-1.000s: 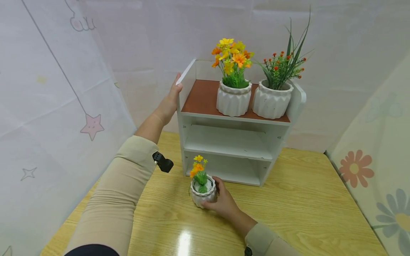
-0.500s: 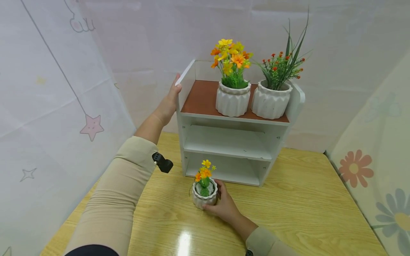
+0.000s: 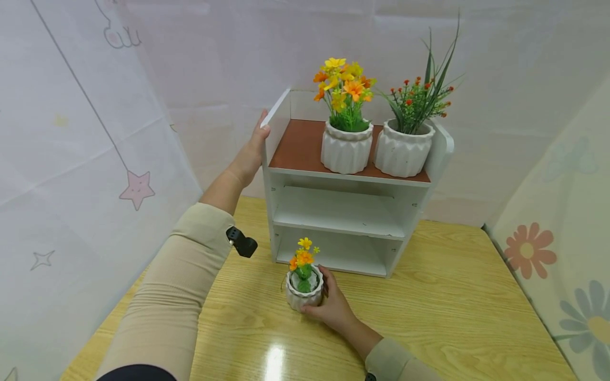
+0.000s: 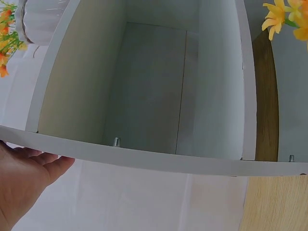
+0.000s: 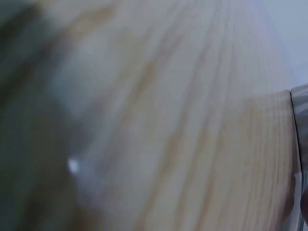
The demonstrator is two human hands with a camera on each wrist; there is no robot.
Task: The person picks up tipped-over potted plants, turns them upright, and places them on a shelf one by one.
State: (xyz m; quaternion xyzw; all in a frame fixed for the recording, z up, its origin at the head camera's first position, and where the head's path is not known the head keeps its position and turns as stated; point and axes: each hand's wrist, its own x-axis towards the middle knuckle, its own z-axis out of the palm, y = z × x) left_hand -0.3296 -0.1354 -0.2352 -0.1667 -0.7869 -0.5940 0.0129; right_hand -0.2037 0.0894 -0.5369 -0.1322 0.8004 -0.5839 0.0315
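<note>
My right hand [image 3: 335, 309] grips a small white fluted flower pot [image 3: 296, 301] from its right side, thumb in front and fingers behind. Yellow and orange artificial flowers [image 3: 304, 257] rise from this pot, which is upright on the table before the shelf. At the shelf's left side panel [image 3: 278, 124], my left hand [image 3: 250, 156] rests against the outer face near the top. In the left wrist view, that hand's fingers [image 4: 57, 166] lie fairly straight along the panel. The right wrist view is mostly blurred wood.
A white shelf unit [image 3: 340, 229] with a brown top stands on the wooden table [image 3: 457, 301]. Two larger white pots stand on its top: one with yellow-orange flowers [image 3: 347, 151], one with grass and red blooms [image 3: 404, 153]. Printed cloth [image 3: 229, 63] hangs behind.
The small pot's flowers have swung right and slightly down, and the pot has shifted slightly right in my right hand. My left hand stays at the panel. The last half second shows almost no movement.
</note>
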